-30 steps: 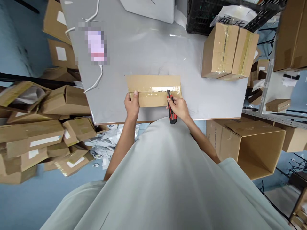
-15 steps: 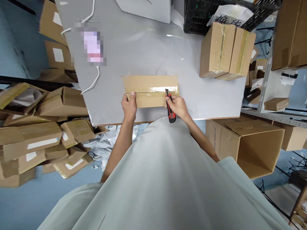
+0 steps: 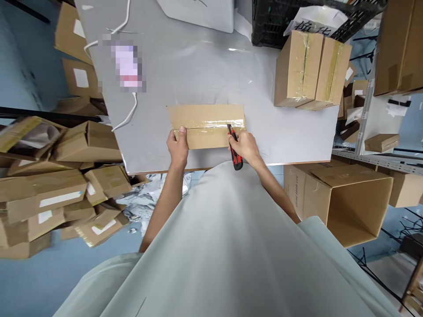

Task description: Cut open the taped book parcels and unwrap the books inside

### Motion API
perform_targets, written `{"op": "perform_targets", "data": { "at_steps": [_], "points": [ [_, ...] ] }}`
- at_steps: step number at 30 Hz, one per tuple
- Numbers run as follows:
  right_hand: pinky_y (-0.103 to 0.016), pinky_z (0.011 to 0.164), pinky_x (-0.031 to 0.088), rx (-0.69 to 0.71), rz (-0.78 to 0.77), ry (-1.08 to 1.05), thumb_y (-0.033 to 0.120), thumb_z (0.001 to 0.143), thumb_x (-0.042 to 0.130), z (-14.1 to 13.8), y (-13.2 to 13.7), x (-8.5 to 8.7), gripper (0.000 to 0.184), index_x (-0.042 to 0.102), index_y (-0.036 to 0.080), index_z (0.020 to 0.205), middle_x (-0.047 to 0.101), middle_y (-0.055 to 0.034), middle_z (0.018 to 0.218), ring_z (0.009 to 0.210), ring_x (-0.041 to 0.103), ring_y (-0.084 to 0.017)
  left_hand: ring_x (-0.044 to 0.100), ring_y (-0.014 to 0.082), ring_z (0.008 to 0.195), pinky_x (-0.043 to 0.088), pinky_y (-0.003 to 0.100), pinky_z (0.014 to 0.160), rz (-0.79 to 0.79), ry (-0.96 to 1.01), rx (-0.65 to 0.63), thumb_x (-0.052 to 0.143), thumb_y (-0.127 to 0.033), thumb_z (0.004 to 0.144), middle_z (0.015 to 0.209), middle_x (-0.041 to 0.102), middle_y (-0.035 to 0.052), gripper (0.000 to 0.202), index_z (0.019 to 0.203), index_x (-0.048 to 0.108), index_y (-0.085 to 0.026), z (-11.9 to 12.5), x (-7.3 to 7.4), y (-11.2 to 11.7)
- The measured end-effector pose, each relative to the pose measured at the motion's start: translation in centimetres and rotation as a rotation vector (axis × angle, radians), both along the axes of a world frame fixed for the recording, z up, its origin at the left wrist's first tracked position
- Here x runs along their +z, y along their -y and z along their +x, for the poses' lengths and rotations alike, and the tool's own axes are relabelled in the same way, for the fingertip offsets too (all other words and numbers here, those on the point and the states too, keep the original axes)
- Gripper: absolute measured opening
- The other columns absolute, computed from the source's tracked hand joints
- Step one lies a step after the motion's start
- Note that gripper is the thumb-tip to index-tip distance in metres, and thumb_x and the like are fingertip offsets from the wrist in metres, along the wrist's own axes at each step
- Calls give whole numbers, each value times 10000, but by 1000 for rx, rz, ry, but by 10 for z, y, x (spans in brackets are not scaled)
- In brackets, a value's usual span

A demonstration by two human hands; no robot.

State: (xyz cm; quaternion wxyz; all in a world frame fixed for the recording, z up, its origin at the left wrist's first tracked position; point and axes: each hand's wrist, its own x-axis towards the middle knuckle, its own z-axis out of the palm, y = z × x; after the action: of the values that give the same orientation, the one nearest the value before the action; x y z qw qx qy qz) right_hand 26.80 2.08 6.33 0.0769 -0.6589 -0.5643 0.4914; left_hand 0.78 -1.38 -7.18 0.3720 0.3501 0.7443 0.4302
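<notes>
A flat cardboard box (image 3: pixel 206 115) lies near the front edge of the table, with shiny clear tape along its middle seam. My left hand (image 3: pixel 178 147) grips its left end, thumb on top and fingers down the side. In my right hand (image 3: pixel 246 146) is a red and black utility knife (image 3: pixel 235 154), its tip over the tape close to the box's right end. Some of the right fingers are hidden behind the knife and hand. Whether the blade touches the tape, I cannot tell.
Two taped boxes (image 3: pixel 304 70) stand at the table's right, before a black crate (image 3: pixel 269 26). Cardboard boxes (image 3: pixel 49 189) are heaped on the left floor. A large open carton (image 3: pixel 357 207) sits at lower right. A white cable (image 3: pixel 127 116) crosses the table's left side.
Almost nothing differs. The knife tip sits very slightly lower on the box, and the whole view has shifted a little. Both hands keep their holds.
</notes>
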Motion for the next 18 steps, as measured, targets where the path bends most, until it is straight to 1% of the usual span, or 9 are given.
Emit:
{"op": "perform_targets", "data": {
  "at_steps": [3, 6, 9, 13, 16, 18],
  "points": [
    [-334, 877, 618, -1, -23, -3, 275, 1092, 620, 1, 2, 2, 341, 684, 242, 758, 780, -8, 674, 767, 810, -231, 696, 249, 1034, 596, 382, 976, 5, 9, -2, 619, -875, 927, 1008, 717, 76, 664, 1012, 655, -217, -1, -2, 0],
    [-334, 886, 615, -17, -28, -3, 278, 1101, 612, 0, 4, 2, 343, 686, 236, 768, 794, -18, 706, 799, 821, -235, 695, 247, 1020, 598, 387, 973, 1, 15, -3, 627, -876, 923, 1014, 722, 78, 668, 1020, 660, -216, -1, -2, -1],
    [-328, 905, 612, -41, -20, -19, 290, 1112, 608, -2, 5, 0, 346, 680, 238, 777, 805, -20, 726, 819, 825, -230, 702, 249, 1002, 609, 390, 950, -4, 17, -1, 635, -887, 911, 1030, 736, 84, 685, 1034, 674, -214, -1, -1, -2],
    [-296, 884, 599, -62, -15, -31, 310, 1122, 607, -3, 5, -4, 338, 675, 235, 800, 822, -18, 759, 804, 818, -209, 713, 255, 1036, 619, 389, 953, 6, 12, -7, 628, -883, 919, 1071, 751, 96, 686, 1070, 689, -216, 0, 1, -4],
    [-257, 854, 573, -62, 8, -57, 334, 1129, 594, 0, 10, -5, 322, 686, 231, 838, 827, -4, 789, 795, 805, -183, 714, 261, 1059, 612, 401, 986, 17, 17, -10, 626, -886, 919, 1084, 748, 102, 692, 1069, 684, -213, 1, 2, -3],
    [-237, 832, 554, -69, 39, -86, 376, 1136, 576, 4, 16, -6, 307, 703, 232, 896, 816, 16, 789, 785, 788, -168, 711, 261, 1065, 604, 405, 1005, 21, 23, -7, 627, -888, 918, 1074, 745, 100, 696, 1059, 678, -208, 3, 3, -1]
  ]
}}
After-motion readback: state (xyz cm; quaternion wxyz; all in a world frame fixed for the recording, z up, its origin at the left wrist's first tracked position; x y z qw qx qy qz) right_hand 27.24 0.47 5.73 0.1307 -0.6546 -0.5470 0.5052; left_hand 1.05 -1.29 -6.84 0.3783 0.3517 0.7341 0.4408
